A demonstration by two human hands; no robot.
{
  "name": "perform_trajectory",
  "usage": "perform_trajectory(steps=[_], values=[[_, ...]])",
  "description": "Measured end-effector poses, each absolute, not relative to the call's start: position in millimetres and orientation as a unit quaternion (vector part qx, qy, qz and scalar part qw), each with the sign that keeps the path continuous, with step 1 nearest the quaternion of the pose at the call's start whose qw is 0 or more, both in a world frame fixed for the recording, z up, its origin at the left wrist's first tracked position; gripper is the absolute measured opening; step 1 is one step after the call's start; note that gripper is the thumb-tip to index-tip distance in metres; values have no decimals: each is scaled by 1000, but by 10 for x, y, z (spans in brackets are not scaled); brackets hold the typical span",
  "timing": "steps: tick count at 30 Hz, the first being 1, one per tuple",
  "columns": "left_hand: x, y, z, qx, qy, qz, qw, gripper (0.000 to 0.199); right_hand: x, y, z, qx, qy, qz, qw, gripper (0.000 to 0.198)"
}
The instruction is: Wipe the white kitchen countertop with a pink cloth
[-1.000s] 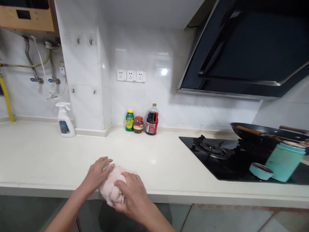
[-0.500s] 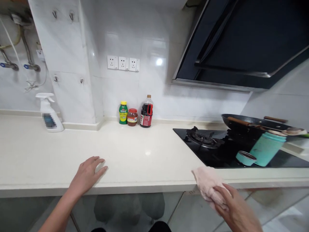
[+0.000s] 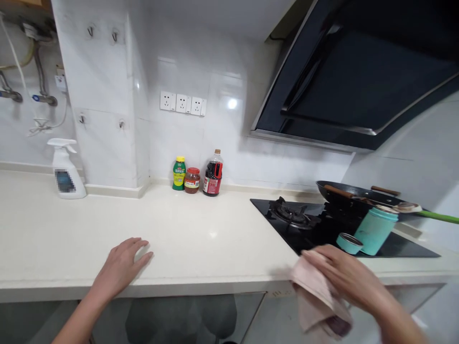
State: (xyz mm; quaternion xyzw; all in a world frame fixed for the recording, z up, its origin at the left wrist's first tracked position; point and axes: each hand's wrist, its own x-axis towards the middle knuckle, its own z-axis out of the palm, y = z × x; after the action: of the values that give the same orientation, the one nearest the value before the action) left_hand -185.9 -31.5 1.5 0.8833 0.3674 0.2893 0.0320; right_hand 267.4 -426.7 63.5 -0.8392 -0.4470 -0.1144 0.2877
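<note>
My left hand (image 3: 120,265) rests open at the front of the white countertop (image 3: 179,234), its fingers pointing right and nothing in its grasp. My right hand (image 3: 339,272) grips a pale pink cloth (image 3: 311,289) near the counter's front edge, just in front of the black gas stove (image 3: 276,229). Part of the cloth hangs down below the edge. Behind that hand, a turquoise flask (image 3: 376,231) stands on the stove, with a small turquoise cup-like lid (image 3: 349,242) next to it.
A wok (image 3: 358,196) sits on the rear right of the stove, a green handle (image 3: 439,217) sticking out. Against the wall stand a green bottle (image 3: 179,174), a red-lidded jar (image 3: 192,181) and a soy sauce bottle (image 3: 213,177). A spray bottle (image 3: 66,172) is at left; the range hood (image 3: 340,81) overhangs.
My right hand has come up to the counter edge, and the cloth that lay bunched under its fingers now dangles from them. The view has shifted slightly; my left hand stays on the counter.
</note>
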Motion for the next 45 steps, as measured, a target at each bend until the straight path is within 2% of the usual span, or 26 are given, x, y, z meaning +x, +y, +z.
perform_trajectory(steps=[4, 6, 11, 14, 16, 20, 27, 30, 33, 35, 41, 45], values=[[-1861, -319, 35, 878, 376, 291, 51, 51, 2620, -3183, 507, -858, -410, -62, 304, 45], [-1865, -325, 45, 876, 381, 288, 61, 51, 2593, -2880, 447, -851, -396, -58, 339, 52], [-1873, -307, 19, 877, 377, 290, 59, 52, 2723, -3096, 448, -819, -350, -87, 447, 69], [-1868, -286, -8, 877, 371, 301, 52, 51, 2771, -3414, 377, -822, -329, -81, 458, 72], [-1864, -284, -13, 875, 373, 304, 53, 51, 2747, -3522, 283, -831, -335, -56, 440, 70], [-1863, -309, 7, 875, 377, 298, 56, 50, 2681, -3502, 184, -830, -384, -46, 402, 51], [-1876, -333, 30, 872, 379, 304, 64, 46, 2809, -3232, 685, -789, -392, -177, 438, 38], [-1873, -328, 26, 869, 382, 304, 75, 46, 2816, -3014, 859, -780, -422, -204, 415, 41], [-1868, -326, 17, 868, 381, 309, 74, 48, 2812, -2839, 872, -797, -417, -215, 381, 57], [-1868, -329, 9, 869, 377, 312, 70, 49, 2833, -2804, 813, -813, -404, -208, 365, 67], [-1873, -365, -14, 871, 367, 322, 49, 47, 2686, -2883, 379, -839, -428, -133, 310, 68], [-1875, -404, -12, 874, 359, 326, 24, 47, 2346, -2844, -6, -854, -475, -120, 176, 67]])
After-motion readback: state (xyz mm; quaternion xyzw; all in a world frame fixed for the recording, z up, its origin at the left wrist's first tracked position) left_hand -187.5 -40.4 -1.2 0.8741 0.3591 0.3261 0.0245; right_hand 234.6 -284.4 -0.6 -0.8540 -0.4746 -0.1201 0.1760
